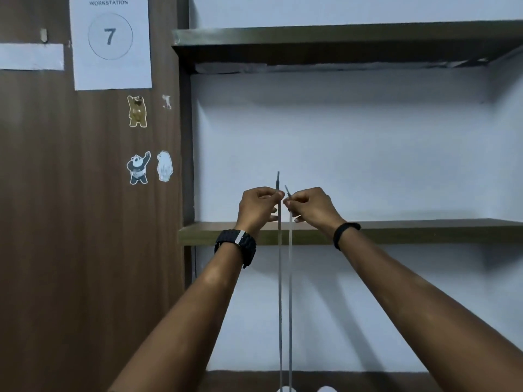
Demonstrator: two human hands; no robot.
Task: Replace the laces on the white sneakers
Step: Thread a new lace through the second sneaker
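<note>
Lace ends held up at centre of frame.
Left hand (pixel 259 206) pinching one grey lace (pixel 280 278) strand, right hand (pixel 310 205) pinching the other; sneakers (pixel 325 389) barely visible at bottom edge.

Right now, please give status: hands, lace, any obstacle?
Left hand pinches one lace end; right hand pinches the other. Lace hangs taut towards the sneakers. No obstacle visible.

Our left hand (pixel 259 206) and right hand (pixel 308 206) pinch the lace (pixel 280 278) ends side by side, nearly touching. Just behind our grip runs the lower shelf (pixel 424 232) edge; above it we have open wall up to the upper shelf (pixel 339 43). Leftward stands the wooden panel (pixel 70 222). Below, two taut strands split the gap between our forearms.
</note>
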